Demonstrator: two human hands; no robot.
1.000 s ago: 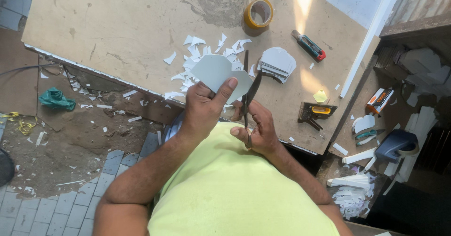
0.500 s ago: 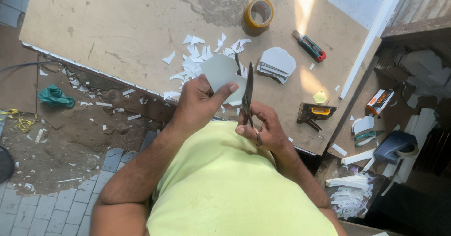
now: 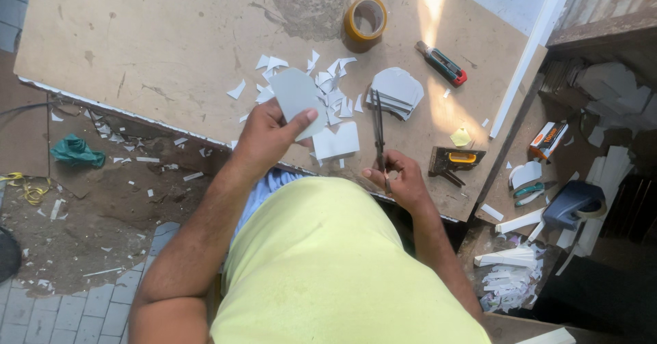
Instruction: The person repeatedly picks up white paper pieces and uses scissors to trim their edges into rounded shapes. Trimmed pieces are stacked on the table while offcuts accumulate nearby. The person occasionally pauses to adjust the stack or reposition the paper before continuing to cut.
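A light, stiff-looking grey card piece [image 3: 296,97] is pinched at its lower edge by the left hand [image 3: 263,138] above the bench [image 3: 171,49], while closed scissors [image 3: 378,128], pointing away, are gripped by the right hand [image 3: 400,180].

Daylight falls evenly and fairly bright over the desk [image 3: 171,49], with a glaring sunlit streak at its upper right. Shadows are soft, the right edge sinks into dimness, and focus is sharp throughout.
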